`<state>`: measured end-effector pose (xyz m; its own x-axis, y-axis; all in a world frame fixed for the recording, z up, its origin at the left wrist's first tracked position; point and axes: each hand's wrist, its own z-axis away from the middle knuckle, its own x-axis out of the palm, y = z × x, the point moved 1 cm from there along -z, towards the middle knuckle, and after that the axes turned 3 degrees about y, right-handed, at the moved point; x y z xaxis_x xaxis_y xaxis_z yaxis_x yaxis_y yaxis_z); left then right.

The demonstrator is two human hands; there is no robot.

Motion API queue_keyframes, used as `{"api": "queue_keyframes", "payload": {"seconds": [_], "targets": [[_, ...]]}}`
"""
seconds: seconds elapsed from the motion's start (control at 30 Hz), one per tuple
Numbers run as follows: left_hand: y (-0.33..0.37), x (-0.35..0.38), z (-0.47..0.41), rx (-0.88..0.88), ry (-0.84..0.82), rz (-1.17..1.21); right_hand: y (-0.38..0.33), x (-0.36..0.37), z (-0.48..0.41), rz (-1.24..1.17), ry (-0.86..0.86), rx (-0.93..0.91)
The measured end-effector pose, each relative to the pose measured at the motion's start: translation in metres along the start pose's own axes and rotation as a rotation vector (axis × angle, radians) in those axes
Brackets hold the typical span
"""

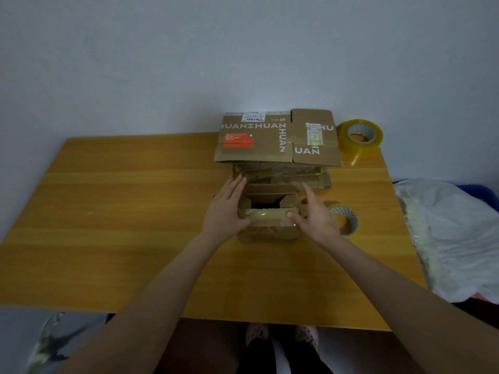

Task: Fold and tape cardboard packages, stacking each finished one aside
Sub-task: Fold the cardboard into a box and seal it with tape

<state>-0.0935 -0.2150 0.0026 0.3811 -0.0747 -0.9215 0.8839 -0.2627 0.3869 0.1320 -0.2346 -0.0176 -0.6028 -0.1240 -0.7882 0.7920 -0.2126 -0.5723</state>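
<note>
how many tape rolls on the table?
2. Far roll sits at the back right corner of the table, beside the flattened box. Near roll lies just right of the right hand, partly hidden by it.

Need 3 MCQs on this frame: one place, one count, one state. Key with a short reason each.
1. Where is the small box relative to the flat cardboard stack?
A. In front, nearer the person
B. On top of it
C. Behind it

2. How many tape rolls are on the table?
A. One
B. Two
C. Four

3. The small box's top is:
A. Taped shut
B. Crushed flat
C. Partly open

Key:
1 A: it stands between the left hand and right hand, on the stack's near side.
2 B: one is far right, one is by the right hand.
3 C: a dark gap shows between the flaps.
</note>
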Motion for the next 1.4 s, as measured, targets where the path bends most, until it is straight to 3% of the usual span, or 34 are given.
{"api": "queue_keyframes", "payload": {"seconds": [0.3,0.5,0.67,0.83,0.97,1.07,1.2,1.4], "targets": [[-0.001,0.019,0.015,0.065,-0.152,-0.223,0.001,0.000,-0.005,0.200,-0.044,-0.114],[0.002,0.024,0.014,0.058,-0.164,-0.198,0.000,-0.008,-0.005,0.278,-0.196,-0.137],[0.004,0.026,0.015,0.058,-0.127,-0.099,-0.002,-0.004,-0.008,0.323,-0.177,-0.168],[0.003,0.040,0.032,0.175,-0.170,-0.064,0.000,0.005,-0.011,0.368,-0.216,-0.198],[-0.005,0.038,0.031,0.242,-0.054,-0.056,0.004,0.008,-0.010,0.376,-0.186,-0.227],[0.001,0.026,0.017,0.168,-0.058,-0.157,0.003,0.003,-0.011,0.331,-0.178,-0.243],[0.009,0.025,0.003,0.120,-0.232,-0.335,-0.003,0.003,-0.008,0.318,-0.162,-0.241],[0.002,0.023,0.009,0.081,-0.229,-0.335,-0.010,0.020,0.003,0.284,-0.151,-0.227]]}}
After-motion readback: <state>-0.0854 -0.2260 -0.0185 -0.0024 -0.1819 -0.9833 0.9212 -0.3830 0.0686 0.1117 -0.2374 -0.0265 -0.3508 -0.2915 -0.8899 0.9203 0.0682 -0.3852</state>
